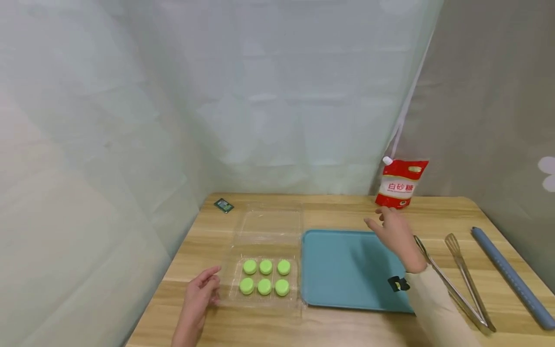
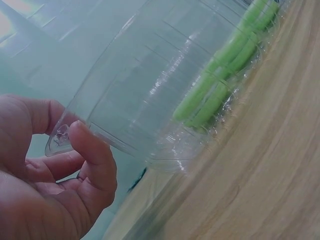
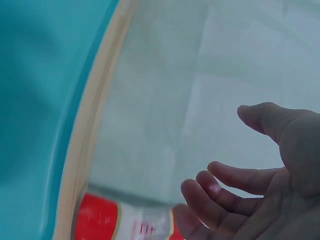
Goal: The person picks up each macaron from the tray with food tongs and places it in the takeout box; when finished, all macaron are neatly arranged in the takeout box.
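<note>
My left hand (image 1: 200,294) is at the near left side of a clear plastic hinged box (image 1: 230,289). In the left wrist view its fingers pinch a corner of the clear plastic (image 2: 62,135). Several green macarons (image 1: 264,286) sit in two rows in the box's near half, and its lid (image 1: 270,224) lies open behind them. My right hand (image 1: 394,236) hovers over the far right part of a blue tray (image 1: 342,270), fingers loosely bent and holding nothing. Just beyond it stands a red and white sugar pouch (image 1: 399,185), partly hidden by the fingers in the right wrist view.
Right of the tray lie metal tongs (image 1: 466,274), spread wide, and a long blue-grey rod with markings (image 1: 516,279). A small green circuit board (image 1: 224,206) is at the table's back left corner. Pale curtains (image 1: 295,96) hang behind and beside the wooden table (image 1: 165,308).
</note>
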Demonstrator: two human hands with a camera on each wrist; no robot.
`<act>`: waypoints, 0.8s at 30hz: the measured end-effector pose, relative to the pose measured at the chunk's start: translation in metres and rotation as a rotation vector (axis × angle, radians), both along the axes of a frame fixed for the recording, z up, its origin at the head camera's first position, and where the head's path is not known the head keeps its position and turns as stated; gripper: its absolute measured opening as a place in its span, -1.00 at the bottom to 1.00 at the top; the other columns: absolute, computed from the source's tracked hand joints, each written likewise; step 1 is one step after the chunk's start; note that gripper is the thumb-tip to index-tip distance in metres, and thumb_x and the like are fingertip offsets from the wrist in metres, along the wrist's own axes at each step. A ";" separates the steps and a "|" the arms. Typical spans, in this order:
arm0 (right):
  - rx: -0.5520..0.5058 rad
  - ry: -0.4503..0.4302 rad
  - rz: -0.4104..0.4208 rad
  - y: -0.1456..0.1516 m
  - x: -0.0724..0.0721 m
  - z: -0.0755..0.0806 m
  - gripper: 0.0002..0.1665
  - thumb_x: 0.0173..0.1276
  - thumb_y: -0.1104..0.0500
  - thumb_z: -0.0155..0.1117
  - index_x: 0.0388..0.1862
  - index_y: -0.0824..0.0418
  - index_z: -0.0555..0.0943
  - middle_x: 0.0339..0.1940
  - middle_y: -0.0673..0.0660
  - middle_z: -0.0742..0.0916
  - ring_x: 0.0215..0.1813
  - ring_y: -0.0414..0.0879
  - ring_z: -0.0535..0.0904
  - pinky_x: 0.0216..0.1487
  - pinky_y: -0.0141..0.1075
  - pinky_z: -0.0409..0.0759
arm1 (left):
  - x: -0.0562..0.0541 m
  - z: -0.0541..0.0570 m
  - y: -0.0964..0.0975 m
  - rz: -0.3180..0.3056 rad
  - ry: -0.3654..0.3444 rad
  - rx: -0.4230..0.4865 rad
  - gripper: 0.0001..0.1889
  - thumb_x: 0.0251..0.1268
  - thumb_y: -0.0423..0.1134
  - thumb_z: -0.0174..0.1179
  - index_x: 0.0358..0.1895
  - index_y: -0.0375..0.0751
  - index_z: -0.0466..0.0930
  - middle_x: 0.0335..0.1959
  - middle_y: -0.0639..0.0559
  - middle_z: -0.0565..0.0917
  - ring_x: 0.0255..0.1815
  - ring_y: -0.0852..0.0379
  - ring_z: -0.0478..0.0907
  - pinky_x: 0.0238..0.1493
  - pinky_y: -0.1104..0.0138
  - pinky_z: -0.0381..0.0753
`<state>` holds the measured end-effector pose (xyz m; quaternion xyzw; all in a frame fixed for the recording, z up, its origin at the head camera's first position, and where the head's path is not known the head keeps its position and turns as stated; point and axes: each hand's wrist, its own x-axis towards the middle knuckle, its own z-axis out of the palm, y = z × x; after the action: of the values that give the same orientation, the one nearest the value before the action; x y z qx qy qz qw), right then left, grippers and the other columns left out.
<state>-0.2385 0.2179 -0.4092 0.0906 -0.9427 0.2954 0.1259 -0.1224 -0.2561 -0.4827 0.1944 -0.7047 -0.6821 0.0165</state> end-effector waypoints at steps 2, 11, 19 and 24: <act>-0.013 0.003 0.028 -0.009 -0.006 -0.002 -0.47 0.41 0.08 0.33 0.09 0.52 0.51 -0.07 0.43 0.65 -0.11 0.26 0.59 -0.19 0.07 0.65 | 0.001 -0.001 -0.001 0.005 -0.001 0.000 -0.52 0.39 -0.46 0.06 0.37 -0.46 0.39 -0.18 -0.05 0.52 -0.43 0.18 0.43 -0.50 0.41 0.49; -0.055 -0.059 0.104 -0.054 -0.029 -0.005 -0.50 0.49 0.09 0.24 0.10 0.54 0.51 -0.18 0.35 0.70 -0.22 0.15 0.62 -0.22 0.00 0.66 | 0.001 -0.001 0.004 0.019 0.052 0.037 -0.55 0.33 -0.53 0.04 0.29 -0.55 0.43 -0.34 0.03 0.50 -0.53 0.23 0.36 -0.56 0.45 0.39; -0.052 -0.124 0.216 -0.104 -0.042 -0.012 -0.48 0.53 0.13 0.17 0.19 0.58 0.48 -0.35 0.22 0.72 -0.43 -0.05 0.61 -0.31 -0.09 0.62 | 0.001 0.000 0.005 0.021 0.070 0.053 -0.55 0.28 -0.57 0.04 0.26 -0.56 0.44 -0.38 0.03 0.50 -0.58 0.26 0.32 -0.59 0.47 0.33; -0.061 -0.233 0.237 -0.131 -0.047 -0.024 -0.42 0.50 0.13 0.22 0.22 0.63 0.46 -0.64 0.08 0.55 -0.65 -0.19 0.35 -0.51 -0.26 0.43 | 0.002 -0.001 0.004 0.020 0.058 0.050 -0.55 0.30 -0.55 0.03 0.27 -0.56 0.44 -0.34 0.00 0.52 -0.57 0.25 0.33 -0.59 0.47 0.34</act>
<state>-0.2859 0.0867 -0.4328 0.1626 -0.9242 0.3452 -0.0171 -0.1209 -0.2524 -0.4838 0.1820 -0.6847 -0.7046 0.0391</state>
